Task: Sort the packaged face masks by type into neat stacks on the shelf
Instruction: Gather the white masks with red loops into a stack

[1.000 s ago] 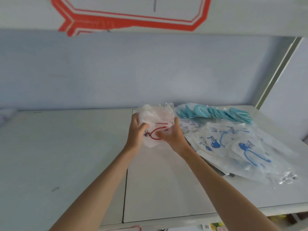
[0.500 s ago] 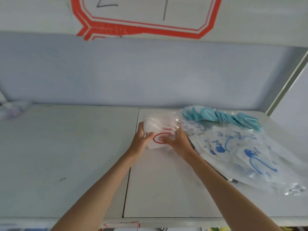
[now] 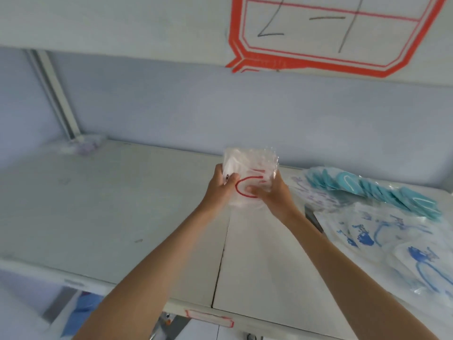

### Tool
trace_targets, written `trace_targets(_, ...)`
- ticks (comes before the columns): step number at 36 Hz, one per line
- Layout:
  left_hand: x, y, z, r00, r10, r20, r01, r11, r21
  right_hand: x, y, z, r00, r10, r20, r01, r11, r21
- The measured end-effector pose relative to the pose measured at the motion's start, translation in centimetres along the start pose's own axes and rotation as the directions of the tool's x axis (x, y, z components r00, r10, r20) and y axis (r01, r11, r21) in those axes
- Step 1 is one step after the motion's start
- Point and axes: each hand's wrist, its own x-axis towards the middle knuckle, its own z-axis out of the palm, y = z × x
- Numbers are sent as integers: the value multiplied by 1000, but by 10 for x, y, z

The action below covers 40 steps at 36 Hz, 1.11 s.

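Masks in hand: red-printed mask packets (image 3: 250, 177) were held upright above the shelf (image 3: 98, 217), near its middle seam.
Left hand (image 3: 219, 190): gripped the packets' left edge.
Right hand (image 3: 272, 195): clasped the right edge.
Blue-printed packets (image 3: 382, 244): lay spread at the right.
Teal packets (image 3: 372, 190): were fanned behind them.

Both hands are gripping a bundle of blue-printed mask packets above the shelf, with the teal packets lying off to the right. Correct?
Not quite: the bundle that the left hand and right hand grip is red-printed, as the head view shows. The teal packets do lie right.
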Motion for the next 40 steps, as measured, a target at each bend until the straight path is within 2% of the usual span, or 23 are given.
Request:
trace_targets(5, 11, -5, -70, 997, -25, -72, 26, 999, 25, 11, -18, 56, 990, 6, 140, -17, 997, 74)
trace_targets(11, 36, -10, -176, 980, -128, -155, 150, 979, 139, 29, -48, 172, 997, 72, 39, -76, 993, 95)
trace_targets(14, 56, -16, -237, 969, -184, -167, 220, 946, 237, 45, -64, 236, 991, 117, 63, -128, 969, 212)
trace_targets(18, 81, -24, -312, 939, -298, -170, 330, 918, 219, 69, -86, 313, 975, 213, 64, -223, 934, 278)
trace_targets(21, 96, -26, -359, 922, -366, -124, 384, 903, 192, 84, -98, 357, 956, 286, 67, -291, 895, 338)
trace_targets(25, 115, -29, -409, 892, -448, 64, 449, 894, 4, 106, -101, 391, 929, 364, 58, -354, 837, 418)
trace_targets(27, 123, -30, -424, 872, -472, 128, 473, 881, 30, 117, -100, 401, 921, 387, 45, -369, 830, 419)
trace_targets(29, 128, -34, -430, 877, -469, 106, 454, 880, 142, 125, -98, 406, 923, 382, 51, -370, 842, 393)
trace_targets(34, 153, -58, -440, 923, -385, -11, 373, 884, 282, 145, -99, 422, 908, 413, 68, -410, 847, 337)
trace_targets(40, 182, -72, -441, 943, -296, -151, 333, 854, 400, 172, -88, 441, 898, 440, 17, -410, 823, 393)
